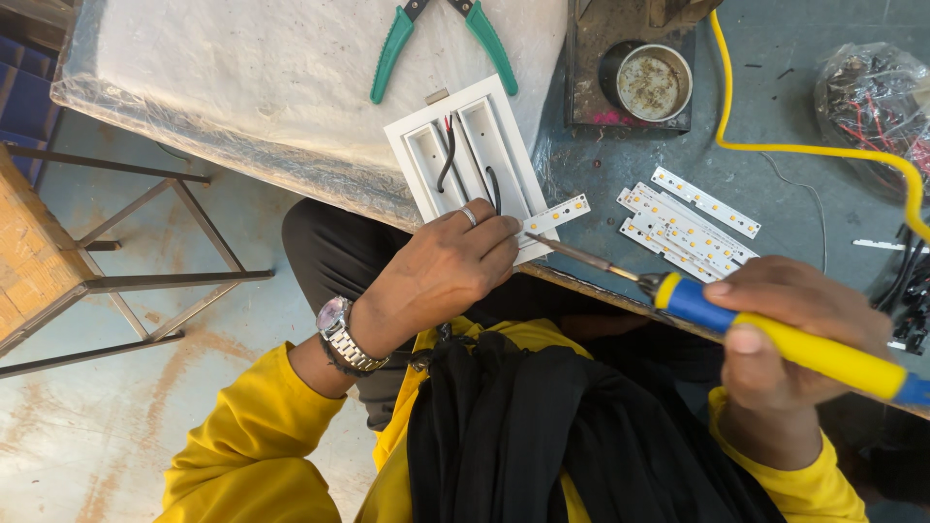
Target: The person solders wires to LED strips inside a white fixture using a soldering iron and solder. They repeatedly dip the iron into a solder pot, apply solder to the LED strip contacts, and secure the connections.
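A: Step in hand?
B: Soldering, by the look of it. Right hand (pixel 790 324) wrapped tight round a yellow-and-blue soldering iron (pixel 775 334), tip brought in at the near end of a small white LED strip (pixel 555 215). Tip touching or just short of the pad: cannot tell from this angle.

A: Left hand?
B: Left hand (pixel 441 271) curled, fingertips pinched down on the strip's end, pressing it against the lower edge of a white two-slot housing (pixel 470 160) at the table's near edge. Red and black wires (pixel 448 150) lying in the slots.

A: Next move calls for?
B: Likely a steady strip, a brief touch of the tip on the pad, fingers kept clear of the heat. Risk: strip slipping off the table edge.

A: Packages, labels?
B: Clear plastic bag (pixel 867 102) at far right, bundled red and dark parts inside. White foam slab under clear film (pixel 281 68) upper left, green-handled pliers (pixel 441 39) on it. Spare LED strips (pixel 688 223) stacked beside the work, white with yellow dots. Round tin (pixel 653 82) on a dark stand. Yellow cable (pixel 775 145) looping across the grey table (pixel 775 68). No readable labels noted.
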Demonstrator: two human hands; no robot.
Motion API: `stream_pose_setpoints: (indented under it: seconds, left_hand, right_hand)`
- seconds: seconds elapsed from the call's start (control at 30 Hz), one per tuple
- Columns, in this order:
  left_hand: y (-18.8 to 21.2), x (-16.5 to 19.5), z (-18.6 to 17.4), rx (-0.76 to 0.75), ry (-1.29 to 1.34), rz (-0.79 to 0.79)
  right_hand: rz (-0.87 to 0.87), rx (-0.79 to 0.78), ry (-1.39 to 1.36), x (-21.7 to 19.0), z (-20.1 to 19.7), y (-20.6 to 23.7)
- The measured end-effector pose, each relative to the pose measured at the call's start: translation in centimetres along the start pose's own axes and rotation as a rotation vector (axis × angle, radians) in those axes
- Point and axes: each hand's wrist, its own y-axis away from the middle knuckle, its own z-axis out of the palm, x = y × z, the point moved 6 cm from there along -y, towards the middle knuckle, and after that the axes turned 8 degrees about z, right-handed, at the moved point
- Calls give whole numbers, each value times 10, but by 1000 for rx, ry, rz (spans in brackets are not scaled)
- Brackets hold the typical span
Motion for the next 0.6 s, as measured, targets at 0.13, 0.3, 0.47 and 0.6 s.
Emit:
stream_pose_setpoints:
  seconds: [0.13,0.3,0.47,0.6]
  left_hand:
    - [0,1,0,6,-14,7]
    - [0,0,-2,6,16,-6]
    - [0,0,-2,4,10,-6]
    - [0,1,-1,0,-14,1]
  right_hand:
    - [64,59,-22,6,-6,0]
    - [6,1,3,2,2,-3]
    - [5,-5,4,-2,8,-4]
    - [5,-14,7,-4,10,-7]
